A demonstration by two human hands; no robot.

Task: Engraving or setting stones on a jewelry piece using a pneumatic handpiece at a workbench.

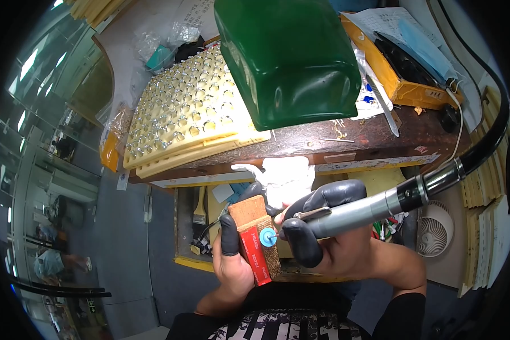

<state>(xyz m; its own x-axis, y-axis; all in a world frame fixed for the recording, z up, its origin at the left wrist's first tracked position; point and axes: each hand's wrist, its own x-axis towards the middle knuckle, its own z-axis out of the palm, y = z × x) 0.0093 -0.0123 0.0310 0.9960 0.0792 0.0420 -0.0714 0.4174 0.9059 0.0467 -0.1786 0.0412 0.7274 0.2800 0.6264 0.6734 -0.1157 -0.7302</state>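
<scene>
My left hand (232, 266), with black finger covers, grips a narrow wooden block (247, 208) with a red printed strip (255, 258) along it. The block is tilted, with a rough brown side towards the right. My right hand (340, 243), also in black finger covers, is wrapped round a silver rotary handpiece (362, 212). A small light-blue disc (268, 237) at the handpiece's tip is against or just over the block's right side; contact cannot be told. A slim metal piece (313, 213) lies along the handpiece by my right fingers.
A large green lamp shade (300, 68) overhangs the wooden bench (306, 139). Left of it stand cream trays (181, 107) with rows of shiny round pieces. A bright white cloth or glove (286, 175) hangs at an open drawer. A black cable (493, 130) runs right, above a white fan (436, 228).
</scene>
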